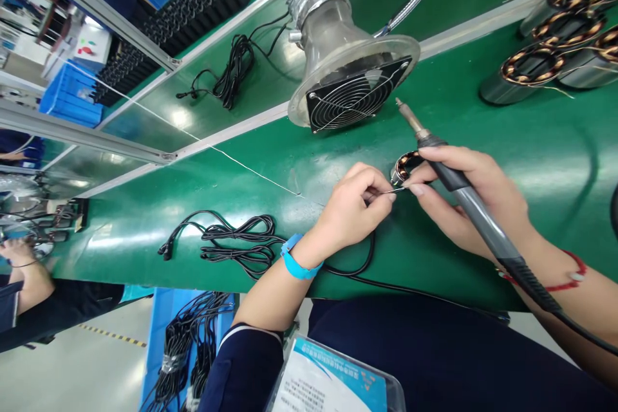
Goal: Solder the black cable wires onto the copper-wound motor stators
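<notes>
My right hand (476,199) is wrapped round a soldering iron (470,203), its metal tip pointing up and left, away from the work. Thumb and fingertips of that hand also meet at a thin wire beside a stator with copper windings (403,164). The stator is partly hidden behind my fingers. My left hand (355,206) is closed in a pinch on the thin wire (393,191), just left of the right fingertips. A long thin pale strand (255,170) runs from the upper left toward my left hand; where it ends is hidden.
A fume extractor hood with a fan grille (357,96) stands beyond my hands. Several wound stators (524,74) are at the upper right. Coiled black cables (241,238) lie on the green bench at left. A blue crate (149,328) is below; a co-worker's hand (22,254) is far left.
</notes>
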`<state>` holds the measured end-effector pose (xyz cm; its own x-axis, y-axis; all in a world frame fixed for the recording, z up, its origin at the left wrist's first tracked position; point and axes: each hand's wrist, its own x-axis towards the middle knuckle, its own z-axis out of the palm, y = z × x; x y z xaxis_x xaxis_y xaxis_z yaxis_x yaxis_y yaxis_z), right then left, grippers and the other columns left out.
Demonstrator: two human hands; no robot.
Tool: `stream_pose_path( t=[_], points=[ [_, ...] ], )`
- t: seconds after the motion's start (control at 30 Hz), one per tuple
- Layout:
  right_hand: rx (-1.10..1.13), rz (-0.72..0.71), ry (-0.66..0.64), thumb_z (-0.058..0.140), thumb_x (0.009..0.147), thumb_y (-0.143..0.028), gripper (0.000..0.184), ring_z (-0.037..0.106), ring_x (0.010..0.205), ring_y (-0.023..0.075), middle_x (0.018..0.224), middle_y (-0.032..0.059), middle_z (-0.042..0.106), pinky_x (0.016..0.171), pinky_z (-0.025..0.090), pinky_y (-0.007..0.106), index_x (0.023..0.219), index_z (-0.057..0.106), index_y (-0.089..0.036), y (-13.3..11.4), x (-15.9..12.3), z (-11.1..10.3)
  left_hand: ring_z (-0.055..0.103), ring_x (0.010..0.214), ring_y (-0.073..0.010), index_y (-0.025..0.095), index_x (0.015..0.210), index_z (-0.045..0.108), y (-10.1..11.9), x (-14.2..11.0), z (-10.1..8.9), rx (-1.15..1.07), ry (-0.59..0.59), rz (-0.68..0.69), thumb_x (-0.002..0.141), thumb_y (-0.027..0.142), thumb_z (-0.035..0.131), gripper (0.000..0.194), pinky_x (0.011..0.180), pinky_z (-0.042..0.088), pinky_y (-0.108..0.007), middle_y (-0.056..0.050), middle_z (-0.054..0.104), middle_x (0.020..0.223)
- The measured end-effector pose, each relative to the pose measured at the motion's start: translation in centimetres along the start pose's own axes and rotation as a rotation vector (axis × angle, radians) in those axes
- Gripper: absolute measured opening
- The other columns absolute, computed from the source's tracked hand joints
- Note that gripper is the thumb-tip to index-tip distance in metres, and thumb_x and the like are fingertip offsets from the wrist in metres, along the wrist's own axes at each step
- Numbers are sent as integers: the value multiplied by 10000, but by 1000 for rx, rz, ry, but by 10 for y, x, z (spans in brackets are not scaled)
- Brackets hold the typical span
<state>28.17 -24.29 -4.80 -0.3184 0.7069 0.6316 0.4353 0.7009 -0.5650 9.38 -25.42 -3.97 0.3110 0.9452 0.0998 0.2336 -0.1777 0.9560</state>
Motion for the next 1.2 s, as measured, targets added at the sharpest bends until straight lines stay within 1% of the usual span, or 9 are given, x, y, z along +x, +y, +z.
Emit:
stream_pose_path(
  t=[0.17, 0.3, 0.43, 0.53, 0.77, 0.83, 0.97, 1.1, 1.2],
  points=[
    [-92, -52, -4, 635, 933, -162, 489, 641, 829, 211, 893, 1, 711, 811, 462, 392, 1382, 482, -280, 1, 2, 0, 557, 707, -73, 165, 797, 540, -3, 0, 0, -27, 1, 10, 857, 154, 628, 107, 667, 557, -234, -10, 537, 903],
    [-171, -49, -27, 596, 959, -189, 453, 650, 809, 220, 881, -11, 709, 803, 472, 419, 1369, 457, -322, 0, 3, -2, 551, 694, -70, 162, 804, 556, -3, 0, -1, 2, 16, 78, 859, 153, 631, 93, 655, 552, -225, -8, 542, 889],
    [-150, -76, -62, 565, 979, -222, 427, 651, 752, 200, 868, -25, 708, 745, 473, 397, 1373, 443, -331, 1, 3, -1, 558, 724, -89, 167, 794, 568, -1, 0, 0, 47, 48, 111, 871, 157, 621, 93, 662, 548, -235, -14, 558, 870],
    [-105, -81, -68, 568, 982, -224, 441, 648, 779, 197, 873, -15, 709, 752, 476, 378, 1397, 445, -304, 2, 3, -2, 563, 726, -92, 165, 780, 586, -2, -1, 1, 48, 74, 115, 874, 168, 621, 100, 663, 544, -241, -21, 574, 875],
    [-64, -81, -149, 573, 954, -212, 482, 654, 912, 217, 984, 28, 728, 790, 472, 374, 1421, 461, -247, 12, -1, -17, 563, 753, -108, 167, 748, 592, -5, 1, 1, 87, 72, 59, 845, 129, 610, 106, 644, 519, -235, -28, 588, 856],
    [-60, -97, -173, 574, 950, -225, 471, 652, 907, 221, 967, 28, 723, 805, 467, 380, 1411, 477, -247, 16, -1, -18, 560, 740, -105, 163, 745, 597, -6, 1, 0, 90, 77, 41, 837, 116, 609, 105, 634, 509, -234, -28, 585, 853],
    [-77, -61, -143, 556, 962, -210, 424, 641, 822, 211, 906, 5, 711, 787, 464, 376, 1376, 501, -283, 21, 3, -9, 557, 724, -100, 157, 738, 608, -6, 3, 0, 85, 103, 23, 826, 96, 611, 107, 643, 508, -241, -24, 586, 853],
    [-129, -18, -103, 580, 966, -212, 439, 650, 863, 215, 942, 16, 724, 765, 467, 366, 1392, 485, -258, 23, 6, 2, 572, 754, -105, 159, 753, 617, -6, 4, -1, 88, 142, -36, 833, 106, 621, 96, 658, 520, -238, -23, 590, 860],
    [-155, -4, -109, 573, 978, -270, 439, 656, 880, 236, 978, 29, 733, 766, 476, 391, 1407, 478, -262, 18, 4, 1, 581, 756, -103, 157, 765, 624, -6, 4, -1, 60, 155, -57, 846, 146, 636, 83, 655, 533, -235, -25, 589, 872]
  ],
)
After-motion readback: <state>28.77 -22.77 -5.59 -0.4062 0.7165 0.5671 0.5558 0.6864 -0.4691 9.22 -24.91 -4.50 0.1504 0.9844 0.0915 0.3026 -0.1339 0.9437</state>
